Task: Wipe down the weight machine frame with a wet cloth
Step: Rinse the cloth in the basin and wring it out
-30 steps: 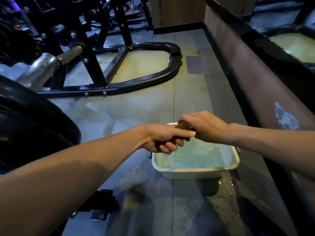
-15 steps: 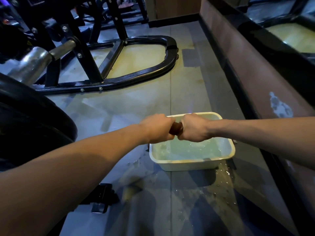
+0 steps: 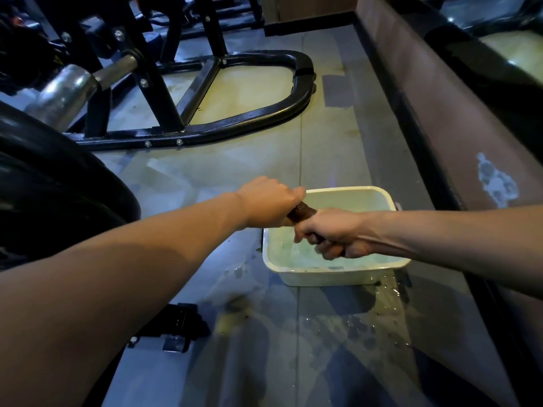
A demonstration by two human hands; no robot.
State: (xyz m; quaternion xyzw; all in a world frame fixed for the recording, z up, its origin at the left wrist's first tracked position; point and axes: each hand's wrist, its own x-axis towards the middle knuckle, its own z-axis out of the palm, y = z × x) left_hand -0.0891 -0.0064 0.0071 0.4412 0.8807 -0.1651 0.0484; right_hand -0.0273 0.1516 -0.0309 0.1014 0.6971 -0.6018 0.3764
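Both hands grip a rolled dark cloth (image 3: 302,212) over the tub (image 3: 338,277) of water on the wet floor (image 3: 323,333). Since half a second ago the right hand (image 3: 338,233) has turned, its curled fingers (image 3: 329,251) now facing up, and sits lower; the left hand (image 3: 269,202) stays clenched, knuckles up. The black frame (image 3: 235,121) lies well beyond, untouched.

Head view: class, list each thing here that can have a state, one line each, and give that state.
Cloth: rolled tight, gripped at both ends over the basin.
Left hand: grips one end of the cloth.
Right hand: grips the other end.
Basin: on the floor, holds water.
Floor: wet with splashes beside the basin.
Frame: on the floor, untouched.
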